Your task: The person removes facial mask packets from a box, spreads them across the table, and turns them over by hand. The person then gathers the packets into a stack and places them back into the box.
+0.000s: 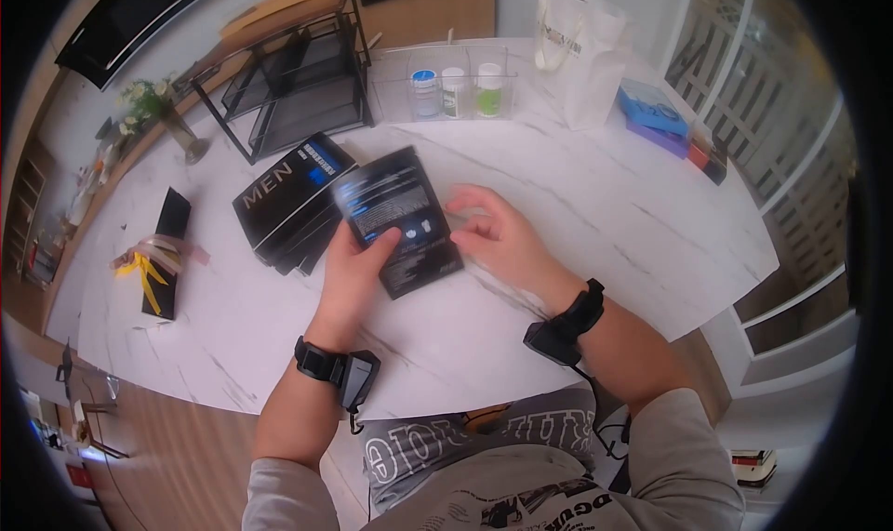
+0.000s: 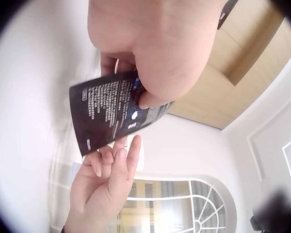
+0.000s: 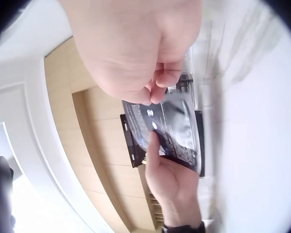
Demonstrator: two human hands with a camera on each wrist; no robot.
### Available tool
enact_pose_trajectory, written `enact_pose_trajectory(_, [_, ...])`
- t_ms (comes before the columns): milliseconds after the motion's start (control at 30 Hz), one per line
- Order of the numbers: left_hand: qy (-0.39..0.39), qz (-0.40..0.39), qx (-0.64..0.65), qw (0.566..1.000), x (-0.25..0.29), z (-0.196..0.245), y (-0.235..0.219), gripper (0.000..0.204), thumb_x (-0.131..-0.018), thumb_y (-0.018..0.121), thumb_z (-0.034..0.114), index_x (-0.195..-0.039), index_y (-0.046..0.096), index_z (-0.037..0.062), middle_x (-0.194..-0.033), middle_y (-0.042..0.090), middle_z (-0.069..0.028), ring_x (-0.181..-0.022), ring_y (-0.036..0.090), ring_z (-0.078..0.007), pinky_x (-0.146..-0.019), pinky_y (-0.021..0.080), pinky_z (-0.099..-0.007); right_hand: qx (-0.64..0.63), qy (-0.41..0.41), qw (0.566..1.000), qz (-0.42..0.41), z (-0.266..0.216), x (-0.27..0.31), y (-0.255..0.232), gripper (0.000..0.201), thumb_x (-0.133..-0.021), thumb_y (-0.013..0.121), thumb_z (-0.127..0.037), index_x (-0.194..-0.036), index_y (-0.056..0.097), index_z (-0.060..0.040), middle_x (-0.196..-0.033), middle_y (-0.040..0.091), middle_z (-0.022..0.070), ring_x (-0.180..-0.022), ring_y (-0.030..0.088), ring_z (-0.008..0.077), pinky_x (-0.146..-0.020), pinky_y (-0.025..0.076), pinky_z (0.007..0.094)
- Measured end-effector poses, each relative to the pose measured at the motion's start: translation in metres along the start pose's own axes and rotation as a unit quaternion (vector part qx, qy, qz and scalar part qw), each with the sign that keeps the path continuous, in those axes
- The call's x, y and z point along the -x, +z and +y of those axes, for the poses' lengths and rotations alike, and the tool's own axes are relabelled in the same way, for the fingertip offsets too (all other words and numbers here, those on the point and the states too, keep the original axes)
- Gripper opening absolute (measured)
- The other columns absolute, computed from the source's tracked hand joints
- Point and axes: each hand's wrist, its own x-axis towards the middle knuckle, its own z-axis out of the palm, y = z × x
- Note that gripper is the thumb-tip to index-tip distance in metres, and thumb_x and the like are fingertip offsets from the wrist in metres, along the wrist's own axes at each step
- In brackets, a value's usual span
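A flat black packet [image 1: 400,224] with white print and blue marks is held above the table by the left hand [image 1: 358,275], thumb across its printed face and fingers behind. At the packet's right edge is the right hand [image 1: 507,247], fingers bent; whether they touch the edge is unclear in the head view. The left wrist view shows the packet [image 2: 106,111] slightly bowed below the left hand [image 2: 155,43]. In the right wrist view, the right hand's [image 3: 140,48] fingertips are close against the packet's [image 3: 167,126] edge.
Black boxes marked MEN [image 1: 293,196] lie left of the packet. Behind stand a mesh rack [image 1: 307,94], a clear organizer with bottles [image 1: 453,94] and a white bag [image 1: 581,66]. A ribboned black box [image 1: 167,252] is far left; small boxes [image 1: 656,112] are at right.
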Motion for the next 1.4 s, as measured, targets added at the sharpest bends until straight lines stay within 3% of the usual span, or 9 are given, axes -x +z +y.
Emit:
enact_pose_trajectory(267, [-0.055,-0.078,-0.016,0.995,0.000,-0.003,-0.001,0.037,-0.089,0.067,0.001,-0.125,0.056,0.0022,-0.120,0.062,-0.0087,-0.106,0.061,-0.0150,-0.091,0.050,-0.0297,-0.004,0.123,0.992,-0.034,0.003,-0.004,-0.005,0.013,-0.098,0.061,-0.011,-0.108,0.061,-0.0021,-0.083,0.061,0.0003,-0.064,0.052,0.0051,-0.055,0.041,0.0206])
enact_pose_trajectory(367, [0.083,-0.016,-0.279,0.957,-0.001,-0.007,-0.003,0.048,-0.086,0.072,0.001,-0.130,0.053,0.0053,-0.135,0.051,-0.0094,-0.118,0.055,-0.0159,-0.097,0.047,-0.0333,-0.045,0.059,0.997,0.024,0.003,-0.005,-0.006,0.015,-0.098,0.061,-0.011,-0.109,0.060,-0.0015,-0.086,0.061,0.0009,-0.062,0.052,0.0057,-0.053,0.042,0.0220])
enact_pose_trajectory(500, [0.153,-0.186,-0.347,0.906,0.001,-0.004,-0.006,0.079,-0.080,0.078,0.006,-0.148,0.038,0.0092,-0.147,0.041,-0.0081,-0.130,0.048,-0.0244,-0.108,0.039,-0.0380,-0.061,0.064,0.996,0.013,0.000,-0.004,-0.002,0.016,-0.100,0.058,-0.012,-0.112,0.060,-0.0013,-0.088,0.063,0.0015,-0.065,0.057,0.0070,-0.059,0.047,0.0216])
enact_pose_trajectory(633, [0.008,-0.251,-0.170,0.953,0.012,0.003,0.009,0.082,-0.082,0.078,0.014,-0.149,0.032,0.0012,-0.146,0.041,-0.0147,-0.136,0.040,-0.0252,-0.113,0.034,-0.0383,-0.064,0.021,0.992,-0.109,-0.012,0.003,0.006,0.033,-0.100,0.057,-0.011,-0.132,0.055,-0.0004,-0.116,0.064,0.0081,-0.102,0.066,0.0159,-0.087,0.052,0.0284])
enact_pose_trajectory(667, [-0.009,-0.199,-0.182,0.963,0.015,0.006,0.010,0.063,-0.089,0.070,0.012,-0.144,0.041,0.0004,-0.136,0.052,-0.0128,-0.126,0.050,-0.0215,-0.106,0.041,-0.0348,-0.037,0.034,0.986,-0.157,-0.013,0.002,0.001,0.041,-0.101,0.056,-0.010,-0.141,0.049,-0.0016,-0.126,0.060,0.0101,-0.117,0.061,0.0186,-0.098,0.048,0.0311])
enact_pose_trajectory(800, [-0.064,-0.080,0.023,0.994,-0.001,-0.014,-0.004,0.030,-0.098,0.056,0.006,-0.126,0.058,-0.0031,-0.112,0.067,-0.0063,-0.102,0.061,-0.0124,-0.090,0.047,-0.0273,-0.012,0.034,0.996,-0.078,-0.005,0.001,-0.002,0.033,-0.099,0.059,-0.011,-0.130,0.054,-0.0009,-0.114,0.063,0.0077,-0.096,0.065,0.0131,-0.082,0.051,0.0262])
enact_pose_trajectory(1000, [-0.104,-0.106,-0.015,0.989,0.001,-0.011,-0.004,0.025,-0.098,0.060,0.010,-0.120,0.063,-0.0027,-0.106,0.068,-0.0026,-0.095,0.060,-0.0087,-0.086,0.047,-0.0241,-0.063,0.045,0.995,0.061,-0.002,-0.005,-0.001,0.016,-0.097,0.064,-0.014,-0.106,0.060,-0.0005,-0.091,0.062,0.0042,-0.067,0.057,0.0067,-0.054,0.042,0.0220])
enact_pose_trajectory(1100, [-0.106,-0.113,-0.066,0.986,0.003,-0.004,-0.003,0.024,-0.098,0.061,0.012,-0.116,0.065,-0.0030,-0.103,0.068,-0.0008,-0.093,0.059,-0.0081,-0.085,0.047,-0.0240,-0.022,0.118,0.993,-0.009,0.004,-0.006,-0.010,0.016,-0.099,0.062,-0.016,-0.104,0.060,-0.0010,-0.083,0.061,0.0027,-0.060,0.054,0.0070,-0.052,0.041,0.0224])
enact_pose_trajectory(1400, [0.117,0.020,-0.296,0.948,0.000,0.036,-0.015,0.014,-0.095,0.063,0.011,-0.100,0.068,-0.0013,-0.088,0.067,-0.0082,-0.074,0.065,-0.0151,-0.066,0.051,-0.0272,-0.075,0.053,0.990,0.107,0.009,-0.014,-0.026,0.015,-0.101,0.056,-0.015,-0.108,0.058,-0.0024,-0.085,0.063,0.0039,-0.055,0.054,0.0096,-0.052,0.045,0.0239])
